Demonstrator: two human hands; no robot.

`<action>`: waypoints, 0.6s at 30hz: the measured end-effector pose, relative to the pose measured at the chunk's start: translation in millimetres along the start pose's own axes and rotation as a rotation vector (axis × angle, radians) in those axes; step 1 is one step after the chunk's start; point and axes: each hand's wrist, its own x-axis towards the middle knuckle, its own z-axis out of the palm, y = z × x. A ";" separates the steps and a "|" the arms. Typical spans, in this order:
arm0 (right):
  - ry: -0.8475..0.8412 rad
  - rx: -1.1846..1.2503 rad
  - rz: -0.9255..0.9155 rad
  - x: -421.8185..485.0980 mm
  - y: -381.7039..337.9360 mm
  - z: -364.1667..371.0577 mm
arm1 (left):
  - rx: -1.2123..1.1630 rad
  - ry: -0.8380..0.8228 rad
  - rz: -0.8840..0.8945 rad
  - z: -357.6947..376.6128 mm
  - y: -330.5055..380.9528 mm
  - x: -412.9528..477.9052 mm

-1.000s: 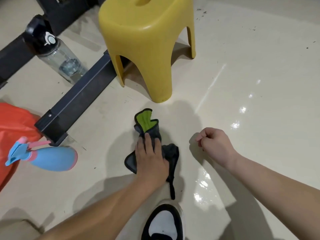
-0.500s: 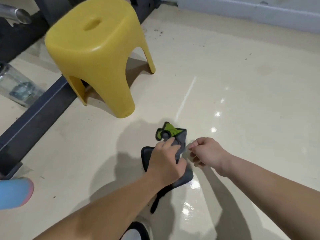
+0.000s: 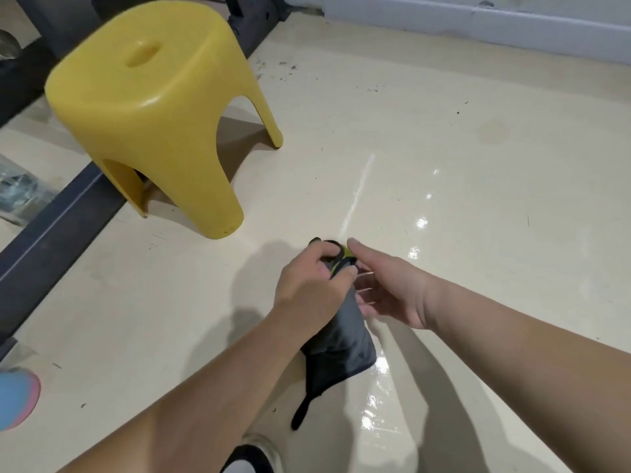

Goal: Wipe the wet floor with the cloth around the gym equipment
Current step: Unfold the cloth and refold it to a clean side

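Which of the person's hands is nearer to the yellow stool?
The left. The left hand grips the dark cloth just in front of the yellow stool, on its near-right side. The right hand, open beside the cloth, lies farther to the stool's right.

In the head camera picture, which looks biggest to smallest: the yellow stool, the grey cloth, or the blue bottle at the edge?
1. Yellow stool
2. Grey cloth
3. Blue bottle, though the frame cuts it off, so its rank is unsure.

Grey cloth (image 3: pixel 341 339) bunched in left hand (image 3: pixel 309 285), open right hand (image 3: pixel 386 288) touching, beside yellow stool (image 3: pixel 153 110).
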 end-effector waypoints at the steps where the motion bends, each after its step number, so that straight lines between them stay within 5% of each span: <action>1: -0.036 0.024 -0.009 0.5 -3.7 -1.1 | -0.062 -0.070 0.008 1.1 7.6 -3.6; 3: -0.031 0.023 -0.029 1.5 -8.2 -5.1 | -0.209 -0.187 -0.072 4.4 15.0 -9.8; 7: 0.124 0.147 -0.080 3.4 -10.7 -16.0 | -0.415 0.090 -0.249 1.0 2.5 -6.5; 9: 0.102 0.275 -0.091 2.4 -10.4 -21.3 | -0.309 0.078 -0.291 2.4 -6.6 -6.6; 13: 0.026 0.298 -0.122 -2.7 -11.2 -27.7 | -0.326 -0.120 -0.268 10.5 -4.9 -6.8; 18: 0.089 0.136 -0.153 -9.4 -21.3 -33.4 | -0.271 -0.078 -0.116 10.9 8.0 11.9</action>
